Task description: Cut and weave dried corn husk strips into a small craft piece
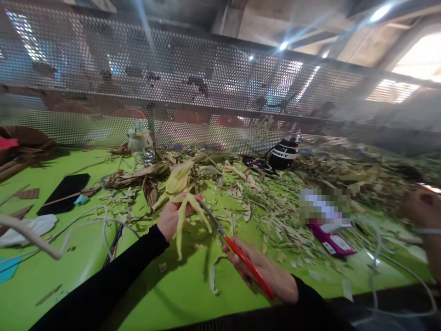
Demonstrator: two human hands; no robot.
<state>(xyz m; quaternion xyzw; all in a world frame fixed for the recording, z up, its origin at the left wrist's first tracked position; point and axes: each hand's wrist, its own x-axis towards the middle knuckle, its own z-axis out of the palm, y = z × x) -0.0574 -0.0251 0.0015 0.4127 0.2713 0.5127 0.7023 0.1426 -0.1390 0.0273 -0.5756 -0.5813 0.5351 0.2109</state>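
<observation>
My left hand (170, 219) is closed around a yellow-green figure (179, 181) that looks made of dried husk, with a bulging top and strips hanging below. Its narrow strips dangle past my fingers over the green tabletop (151, 289). In my right hand (262, 269) are red-handled scissors (246, 262), their metal blades pointing up and left. The blade tips reach beside the strips near my left fingers; whether they touch, I cannot tell. A curled pale strip (212, 276) lies on the table below the scissors.
Plant scraps (275, 216) cover the middle and right. A black phone (64, 194) and cable (82, 225) lie left. A clear bottle (142, 145) and a black bottle (284, 153) stand before a perforated metal panel (206, 82). A magenta device (332, 241) sits right, near another person's hand (418, 209).
</observation>
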